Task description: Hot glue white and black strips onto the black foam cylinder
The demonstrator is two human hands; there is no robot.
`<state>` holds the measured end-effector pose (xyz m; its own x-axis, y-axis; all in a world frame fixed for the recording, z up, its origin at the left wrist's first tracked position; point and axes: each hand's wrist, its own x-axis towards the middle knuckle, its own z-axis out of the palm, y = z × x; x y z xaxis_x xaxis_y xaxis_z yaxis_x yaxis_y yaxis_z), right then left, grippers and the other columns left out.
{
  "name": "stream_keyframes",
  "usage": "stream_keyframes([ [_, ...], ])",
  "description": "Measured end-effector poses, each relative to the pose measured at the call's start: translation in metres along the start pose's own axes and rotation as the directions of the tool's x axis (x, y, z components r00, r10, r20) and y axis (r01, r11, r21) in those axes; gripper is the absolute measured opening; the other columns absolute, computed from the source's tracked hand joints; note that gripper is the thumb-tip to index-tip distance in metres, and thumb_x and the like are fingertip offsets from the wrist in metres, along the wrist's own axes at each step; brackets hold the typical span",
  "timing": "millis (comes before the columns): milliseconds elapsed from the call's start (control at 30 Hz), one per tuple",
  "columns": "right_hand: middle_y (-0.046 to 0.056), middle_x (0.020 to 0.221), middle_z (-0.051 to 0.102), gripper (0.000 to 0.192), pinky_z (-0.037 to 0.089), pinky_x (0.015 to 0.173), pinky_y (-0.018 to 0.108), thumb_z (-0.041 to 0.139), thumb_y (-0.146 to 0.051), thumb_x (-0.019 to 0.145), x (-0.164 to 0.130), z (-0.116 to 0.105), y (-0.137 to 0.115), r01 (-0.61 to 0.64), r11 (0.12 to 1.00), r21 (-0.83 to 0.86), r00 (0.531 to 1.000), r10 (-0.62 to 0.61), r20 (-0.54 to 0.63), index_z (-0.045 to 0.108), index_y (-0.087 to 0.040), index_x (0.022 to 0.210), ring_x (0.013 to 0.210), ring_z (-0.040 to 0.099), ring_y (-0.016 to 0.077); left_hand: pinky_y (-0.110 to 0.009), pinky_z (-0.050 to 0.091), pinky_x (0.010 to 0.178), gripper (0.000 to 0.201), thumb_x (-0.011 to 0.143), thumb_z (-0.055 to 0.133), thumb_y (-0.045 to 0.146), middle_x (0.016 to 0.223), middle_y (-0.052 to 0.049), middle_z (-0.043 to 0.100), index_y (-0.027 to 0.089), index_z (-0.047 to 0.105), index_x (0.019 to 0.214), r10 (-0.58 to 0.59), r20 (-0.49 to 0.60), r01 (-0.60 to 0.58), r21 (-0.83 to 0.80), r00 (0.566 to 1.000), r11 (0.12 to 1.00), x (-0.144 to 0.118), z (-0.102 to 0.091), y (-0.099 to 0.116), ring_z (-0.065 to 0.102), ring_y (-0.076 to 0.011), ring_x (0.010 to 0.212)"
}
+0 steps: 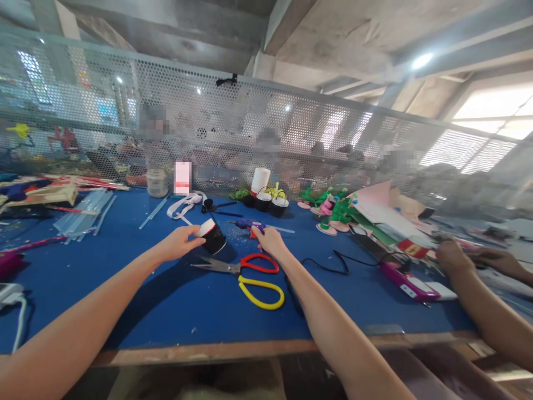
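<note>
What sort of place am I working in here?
Probably a craft workshop or small factory: your right hand holds what looks like a glue gun, large scissors lie on the blue worktable, and another person's hand is nearby.

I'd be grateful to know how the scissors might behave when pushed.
The scissors would probably slide rather than roll, lying flat on the table. Their metal blades suggest a stiff feel, and the wide handles might make them swivel.

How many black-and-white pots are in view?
3 visible: one pot in the left hand; a second and third side by side at the back, near the white cylinder. Others may be hidden.
</note>
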<state>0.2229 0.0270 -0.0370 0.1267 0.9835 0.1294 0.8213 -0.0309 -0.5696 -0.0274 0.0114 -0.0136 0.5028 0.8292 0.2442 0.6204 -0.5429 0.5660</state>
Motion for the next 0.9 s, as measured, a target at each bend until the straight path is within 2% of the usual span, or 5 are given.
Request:
stream_keyframes([
  [267,0.018,0.085,0.063,0.031,0.041,0.067,0.032,0.048,-0.038,0.076,-0.010,-0.009,-0.011,-0.011,0.970,-0.243,0.992,-0.019,-0.122,0.063,-0.013,0.068,0.086,0.058,0.0263,-0.037,0.040,0.080,0.026,0.075,0.043,0.033,0.091,-0.012,0.061,0.012,0.054,0.086,0.084,-0.220,-0.065,0.092,0.972,0.994,0.000,0.004,0.000,0.055,-0.0230,0.086],
  [367,0.011,0.079,0.065,0.041,0.041,0.065,0.027,0.035,-0.042,0.082,-0.020,-0.008,-0.020,0.193,0.981,0.032,0.980,-0.191,-0.052,0.064,-0.013,0.073,0.078,0.059,0.0202,-0.038,0.039,0.084,0.024,0.077,0.043,0.032,0.095,-0.012,0.060,0.013,0.054,0.087,0.147,-0.251,-0.129,0.090,0.957,0.988,-0.001,0.007,0.005,0.054,-0.0227,0.091],
  [500,0.005,0.072,0.064,0.048,0.041,0.056,0.024,0.031,-0.047,0.081,-0.033,0.004,-0.033,0.268,0.860,0.434,0.947,-0.319,0.048,0.064,-0.012,0.076,0.067,0.058,0.0162,-0.038,0.038,0.089,0.023,0.079,0.042,0.029,0.101,-0.011,0.060,0.014,0.054,0.092,0.250,-0.223,-0.236,0.085,0.942,0.968,-0.006,0.012,0.018,0.052,-0.0220,0.098],
  [667,0.003,0.073,0.063,0.028,0.041,0.062,0.025,0.052,-0.038,0.070,-0.039,0.010,-0.040,0.276,0.734,0.620,0.953,-0.292,-0.079,0.062,-0.013,0.076,0.067,0.055,0.0149,-0.042,0.026,0.100,0.023,0.080,0.043,0.026,0.103,-0.009,0.061,0.014,0.053,0.097,0.330,-0.126,-0.315,0.123,0.936,0.941,-0.009,0.015,0.028,0.051,-0.0211,0.103],
  [900,0.001,0.061,0.055,0.020,0.039,0.054,0.025,0.051,-0.036,0.070,-0.038,0.003,-0.039,0.277,0.689,0.669,0.961,-0.207,-0.185,0.053,-0.016,0.065,0.055,0.047,0.0116,-0.037,0.040,0.085,0.028,0.079,0.041,0.029,0.099,-0.012,0.060,0.012,0.052,0.098,0.241,-0.102,-0.240,0.023,0.965,0.971,-0.010,0.018,0.025,0.053,-0.0216,0.093],
])
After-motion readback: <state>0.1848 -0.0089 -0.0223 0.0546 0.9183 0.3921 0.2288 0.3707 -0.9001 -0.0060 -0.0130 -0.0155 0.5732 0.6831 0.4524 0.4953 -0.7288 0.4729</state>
